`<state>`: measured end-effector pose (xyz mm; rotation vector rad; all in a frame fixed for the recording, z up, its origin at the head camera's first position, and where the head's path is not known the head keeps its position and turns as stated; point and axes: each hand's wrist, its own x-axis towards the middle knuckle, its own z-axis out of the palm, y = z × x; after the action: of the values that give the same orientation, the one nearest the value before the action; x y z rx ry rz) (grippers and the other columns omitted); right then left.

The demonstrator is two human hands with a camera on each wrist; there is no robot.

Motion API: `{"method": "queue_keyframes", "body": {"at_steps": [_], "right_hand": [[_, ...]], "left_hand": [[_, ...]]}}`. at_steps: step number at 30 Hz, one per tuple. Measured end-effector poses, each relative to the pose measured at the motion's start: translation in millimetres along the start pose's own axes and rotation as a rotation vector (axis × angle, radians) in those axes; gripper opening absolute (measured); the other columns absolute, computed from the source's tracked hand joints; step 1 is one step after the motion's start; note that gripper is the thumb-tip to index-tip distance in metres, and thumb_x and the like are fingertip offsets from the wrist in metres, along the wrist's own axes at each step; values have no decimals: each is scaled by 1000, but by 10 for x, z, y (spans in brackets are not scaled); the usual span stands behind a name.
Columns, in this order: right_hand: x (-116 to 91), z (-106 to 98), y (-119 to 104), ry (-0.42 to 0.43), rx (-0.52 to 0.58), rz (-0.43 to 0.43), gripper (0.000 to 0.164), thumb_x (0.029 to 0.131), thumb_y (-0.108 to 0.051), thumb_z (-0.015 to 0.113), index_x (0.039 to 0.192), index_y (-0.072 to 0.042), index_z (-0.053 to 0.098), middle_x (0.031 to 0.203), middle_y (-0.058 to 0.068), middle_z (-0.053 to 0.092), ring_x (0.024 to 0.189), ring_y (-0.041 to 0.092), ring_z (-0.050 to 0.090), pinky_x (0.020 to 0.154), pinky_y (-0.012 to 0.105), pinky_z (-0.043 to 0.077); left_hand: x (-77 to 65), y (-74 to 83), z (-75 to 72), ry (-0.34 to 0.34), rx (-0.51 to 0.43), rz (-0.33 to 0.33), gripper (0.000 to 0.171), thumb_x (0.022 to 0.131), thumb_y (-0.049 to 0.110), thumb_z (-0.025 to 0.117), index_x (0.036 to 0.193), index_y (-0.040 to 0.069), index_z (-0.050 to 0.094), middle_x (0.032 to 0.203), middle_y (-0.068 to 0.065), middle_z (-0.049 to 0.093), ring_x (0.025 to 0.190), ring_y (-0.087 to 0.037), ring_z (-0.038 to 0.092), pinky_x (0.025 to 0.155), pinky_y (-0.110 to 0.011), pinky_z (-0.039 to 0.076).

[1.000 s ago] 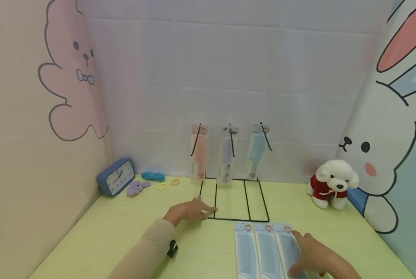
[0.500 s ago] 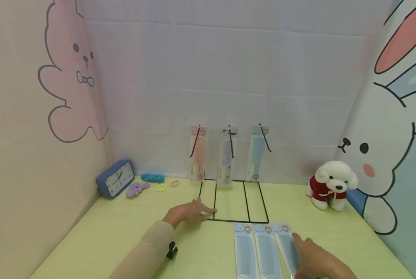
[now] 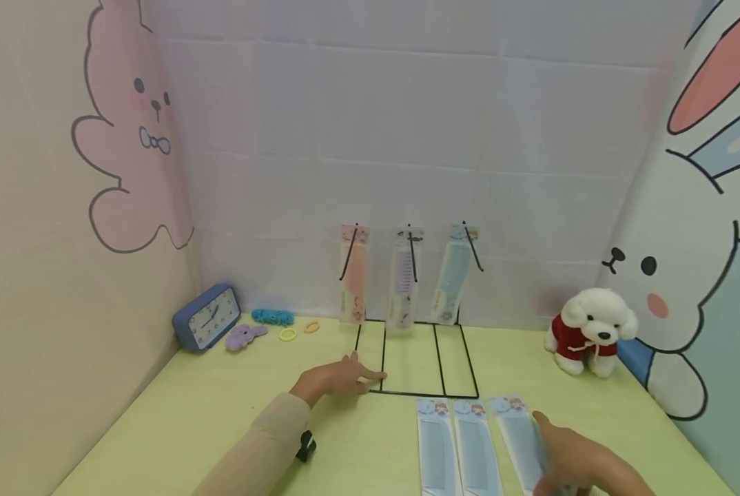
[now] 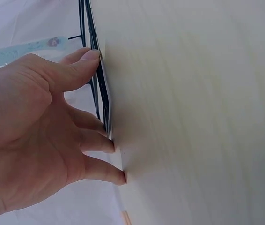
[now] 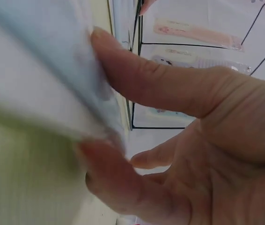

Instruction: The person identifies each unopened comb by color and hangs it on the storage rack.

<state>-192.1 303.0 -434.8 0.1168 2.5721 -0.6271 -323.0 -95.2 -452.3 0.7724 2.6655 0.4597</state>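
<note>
My right hand (image 3: 574, 455) pinches the rightmost packaged blue comb (image 3: 521, 437) between thumb and finger; in the right wrist view the package (image 5: 53, 61) is blurred. Left of it, two more packaged blue combs (image 3: 438, 448) lie side by side on the table. My left hand (image 3: 339, 377) rests at the front left of the black wire rack's base (image 3: 407, 393). In the left wrist view its thumb (image 4: 78, 72) touches the wire, and the other fingertips reach the tabletop. A pink comb (image 3: 355, 282), a purple comb (image 3: 403, 272) and a blue comb (image 3: 454, 272) hang in packages from the hooks.
At the back left stand a blue clock (image 3: 207, 317), a purple scrunchie-like item (image 3: 244, 337), a teal coil (image 3: 273, 317) and two small rings (image 3: 288, 334). A white plush dog (image 3: 593, 334) sits at the right. A black item (image 3: 306, 446) is beside the left forearm.
The right hand has drawn the rightmost packaged comb a little to the right, widening its gap from the other two. My left hand stays on the rack's base.
</note>
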Motion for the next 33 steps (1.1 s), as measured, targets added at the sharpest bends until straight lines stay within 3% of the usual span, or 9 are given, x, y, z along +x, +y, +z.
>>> {"method": "queue_keyframes", "body": {"at_steps": [3, 6, 10, 13, 16, 21, 27, 30, 33], "right_hand": [[-14, -46, 22, 4, 52, -1, 121, 64, -23, 94, 153, 8, 17, 132, 38, 42, 85, 30, 58, 61, 44, 57], [-51, -94, 15, 17, 80, -13, 108, 67, -18, 93, 152, 4, 29, 134, 36, 43, 84, 28, 57, 60, 40, 57], [-110, -170, -7, 39, 126, -59, 82, 73, -12, 89, 142, 7, 47, 119, 25, 55, 84, 24, 57, 59, 36, 57], [-144, -225, -22, 60, 200, -107, 73, 78, -6, 84, 140, 10, 50, 112, 15, 58, 83, 21, 60, 60, 37, 57], [-159, -258, -26, 84, 287, -176, 72, 79, 0, 81, 141, 12, 47, 115, 17, 58, 80, 23, 62, 59, 42, 57], [-137, -287, -3, 132, 371, -329, 69, 82, -5, 80, 141, 8, 48, 130, 28, 49, 84, 26, 57, 61, 39, 54], [-155, -283, -37, 264, 397, -522, 67, 85, -15, 79, 142, 6, 51, 131, 30, 51, 84, 22, 60, 61, 33, 54], [-195, -257, -86, 357, 430, -553, 65, 86, -18, 80, 142, 3, 53, 135, 29, 53, 86, 15, 65, 63, 33, 56], [-242, -238, -142, 439, 450, -577, 61, 87, -16, 79, 141, 1, 55, 125, 24, 62, 87, 9, 66, 64, 31, 55]], "left_hand": [[0, -6, 2, 2, 4, 1, 43, 104, 24, 56, 144, 39, 55, 158, -35, 16, 145, -51, 17, 109, -64, 29], [-2, -10, 2, 2, 9, 5, 43, 104, 24, 57, 144, 38, 55, 158, -35, 16, 145, -51, 17, 108, -64, 30], [-4, -6, 1, 2, 10, 9, 43, 103, 23, 56, 144, 37, 55, 157, -36, 16, 144, -52, 18, 109, -64, 30], [-3, -2, -4, 6, 13, 7, 43, 103, 23, 56, 144, 37, 56, 157, -36, 17, 144, -52, 18, 109, -64, 29], [-6, 4, -8, 10, 11, 4, 43, 103, 22, 57, 143, 38, 56, 157, -36, 17, 145, -52, 18, 110, -64, 28], [-12, 14, -2, 9, 6, 3, 43, 103, 23, 57, 143, 38, 56, 157, -36, 17, 145, -52, 18, 109, -64, 28], [-22, 29, -11, 9, 11, -1, 43, 104, 23, 56, 144, 38, 55, 158, -36, 16, 145, -51, 18, 109, -64, 30], [-23, 31, -15, 10, 11, 3, 43, 104, 23, 56, 144, 38, 55, 158, -36, 16, 145, -52, 18, 109, -64, 29], [-31, 32, -12, 5, 3, 0, 43, 104, 23, 56, 144, 38, 54, 158, -35, 15, 145, -51, 17, 109, -64, 29]]}}
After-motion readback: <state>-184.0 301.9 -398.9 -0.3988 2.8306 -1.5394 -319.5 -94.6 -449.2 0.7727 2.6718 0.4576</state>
